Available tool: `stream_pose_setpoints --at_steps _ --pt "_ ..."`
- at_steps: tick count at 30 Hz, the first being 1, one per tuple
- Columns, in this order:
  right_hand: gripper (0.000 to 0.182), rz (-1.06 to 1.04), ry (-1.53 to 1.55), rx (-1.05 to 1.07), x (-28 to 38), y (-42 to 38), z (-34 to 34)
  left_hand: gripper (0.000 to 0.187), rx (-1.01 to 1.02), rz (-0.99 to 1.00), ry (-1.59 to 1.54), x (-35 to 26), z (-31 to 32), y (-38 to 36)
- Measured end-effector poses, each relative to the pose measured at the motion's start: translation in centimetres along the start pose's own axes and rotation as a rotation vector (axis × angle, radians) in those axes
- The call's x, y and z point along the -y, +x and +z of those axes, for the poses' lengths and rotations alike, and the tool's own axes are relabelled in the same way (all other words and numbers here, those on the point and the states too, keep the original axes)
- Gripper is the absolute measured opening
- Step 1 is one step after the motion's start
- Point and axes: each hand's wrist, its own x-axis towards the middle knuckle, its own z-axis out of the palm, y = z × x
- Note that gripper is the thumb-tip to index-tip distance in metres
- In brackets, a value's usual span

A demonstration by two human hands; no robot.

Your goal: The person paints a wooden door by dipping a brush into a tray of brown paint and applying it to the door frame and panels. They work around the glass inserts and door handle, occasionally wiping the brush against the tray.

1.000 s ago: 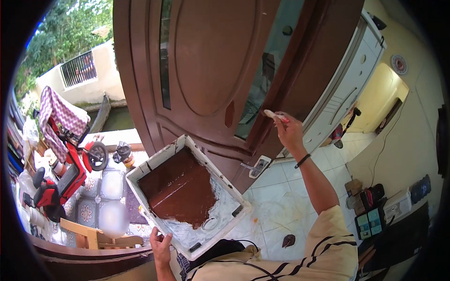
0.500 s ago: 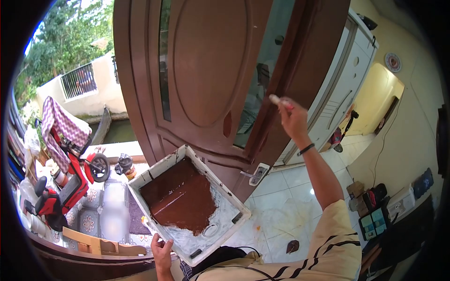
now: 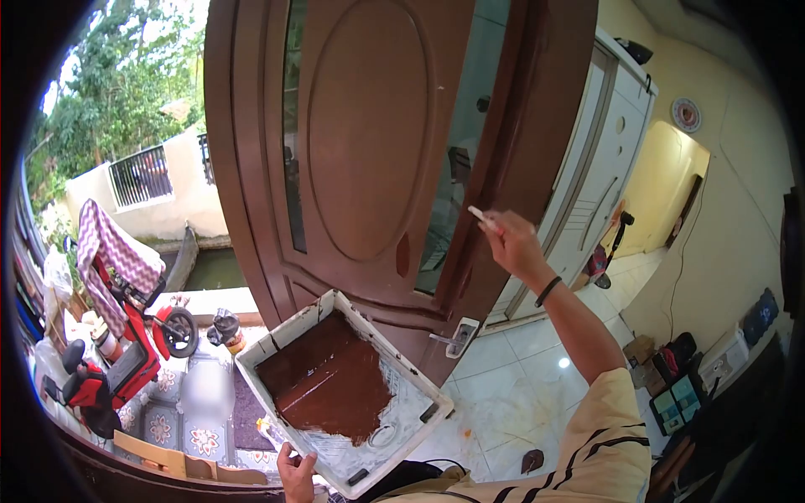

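My left hand (image 3: pixel 297 474) grips the lower left edge of a white paint tray (image 3: pixel 402 459). Brown paint (image 3: pixel 331 381) covers most of the tray's bottom, with a white streaky area at its right. My right hand (image 3: pixel 517 247) is closed around a small pale-ended tool, apparently a paintbrush (image 3: pixel 480 216); its bristles cannot be made out. It is raised in front of the brown door (image 3: pixel 365 134), near the moulding beside the narrow glass pane (image 3: pixel 457 142). A darker red-brown patch (image 3: pixel 403 255) shows on the door below the oval panel.
A door handle (image 3: pixel 461 338) is right of the tray. Left, outside, stands a red motorbike (image 3: pixel 130 352) with a zigzag cloth. White cabinet doors (image 3: pixel 587 184) rise behind the door. A dark leaf-like scrap (image 3: pixel 532 460) lies on the tiles; boxes and bags (image 3: pixel 662 360) sit at right.
My right hand has moved slightly down and left along the door moulding, with the tool still in it. The view has tilted up a little; the tray remains in my left hand.
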Motion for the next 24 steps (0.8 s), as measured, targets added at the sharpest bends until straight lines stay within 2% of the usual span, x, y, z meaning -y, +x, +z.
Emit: stream_pose_setpoints --at_steps 2,4,6,8,10,14,17,18,21,22,24 --pt "0.019 0.205 0.185 -0.054 0.1 3.3 -2.2 0.063 0.004 0.042 -0.023 -0.3 0.1 -0.2" --pt "0.024 0.317 0.220 -0.200 -3.5 7.0 -3.4 0.060 0.032 0.082 -0.053 -0.3 -0.1 -0.1" --pt "0.020 0.311 0.016 -0.221 -7.6 11.6 -5.9 0.059 0.055 0.082 -0.063 0.3 -0.4 0.1" --pt "0.023 0.256 -0.040 -0.357 -10.7 16.2 -8.6 0.061 0.036 0.081 -0.082 0.3 -0.2 0.0" --pt "0.024 0.232 -0.040 -0.457 -10.3 19.4 -11.1 0.063 0.004 0.047 -0.074 0.0 0.0 -0.2" --pt "0.022 0.088 0.125 -0.682 -7.1 20.3 -13.0 0.066 -0.036 0.007 -0.026 -0.3 0.1 -0.5" --pt "0.024 0.265 0.184 -0.415 -6.6 17.9 -12.3 0.065 -0.002 0.035 -0.038 0.8 -0.3 -0.2" --pt "0.026 0.262 0.066 -0.299 -8.7 17.7 -11.7 0.064 0.026 0.056 -0.054 1.1 -0.4 0.1" --pt "0.028 0.371 0.117 -0.191 -9.3 18.1 -11.3 0.061 -0.024 0.059 -0.006 -0.2 0.2 -0.4" --pt "0.026 0.372 0.170 -0.263 -9.3 18.9 -11.6 0.060 -0.036 0.064 -0.014 0.4 0.1 -0.2" --pt "0.025 0.233 0.073 -0.445 -9.0 20.7 -13.2 0.060 -0.039 0.051 -0.033 0.8 0.1 0.2"
